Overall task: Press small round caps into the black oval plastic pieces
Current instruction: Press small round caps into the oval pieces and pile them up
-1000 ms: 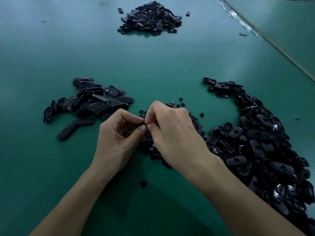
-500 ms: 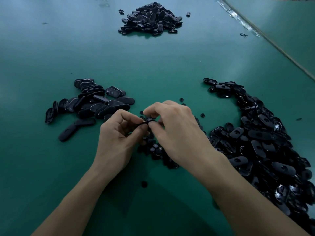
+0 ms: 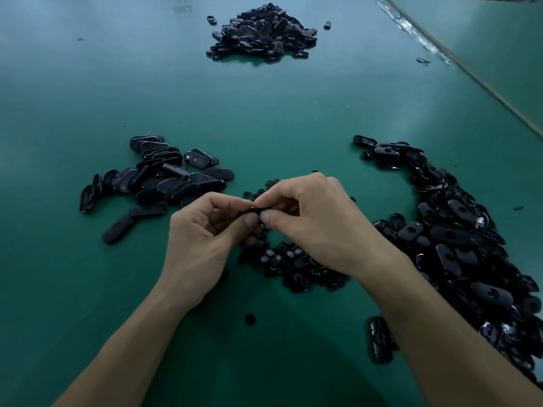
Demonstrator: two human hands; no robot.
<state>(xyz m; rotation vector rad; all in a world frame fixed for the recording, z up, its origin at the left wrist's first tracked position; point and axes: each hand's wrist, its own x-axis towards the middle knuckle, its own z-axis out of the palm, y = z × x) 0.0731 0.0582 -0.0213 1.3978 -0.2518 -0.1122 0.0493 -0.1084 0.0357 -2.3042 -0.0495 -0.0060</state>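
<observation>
Fingers (image 3: 250,222) of left hand (image 3: 199,245) and right hand (image 3: 317,227) pinch one black oval piece (image 3: 245,213) between their tips.

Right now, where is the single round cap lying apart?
Head view, low centre: the lone cap lies on the green table, just nearer the person than the cap heap.
</observation>
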